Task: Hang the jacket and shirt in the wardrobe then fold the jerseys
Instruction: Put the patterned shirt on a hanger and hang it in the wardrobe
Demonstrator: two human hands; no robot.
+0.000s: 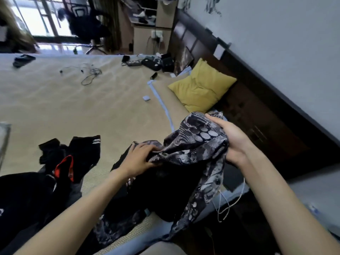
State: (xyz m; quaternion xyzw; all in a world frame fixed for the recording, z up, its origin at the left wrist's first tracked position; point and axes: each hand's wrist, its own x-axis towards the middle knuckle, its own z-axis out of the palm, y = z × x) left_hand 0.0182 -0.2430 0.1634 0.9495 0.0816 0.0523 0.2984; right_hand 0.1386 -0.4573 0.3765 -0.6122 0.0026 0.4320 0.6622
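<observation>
The shirt is dark grey with a pale abstract print, bunched and lifted over the bed's near edge. The left hand pinches one fold; the right hand curls around another. Left of the shirt lies a black jersey with red trim, its shape hard to make out; the shirt's lower hem is hidden.

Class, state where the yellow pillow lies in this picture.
In the head view, the yellow pillow lies right of centre on the bed mat, against the dark headboard, above the patterned shirt.
</observation>
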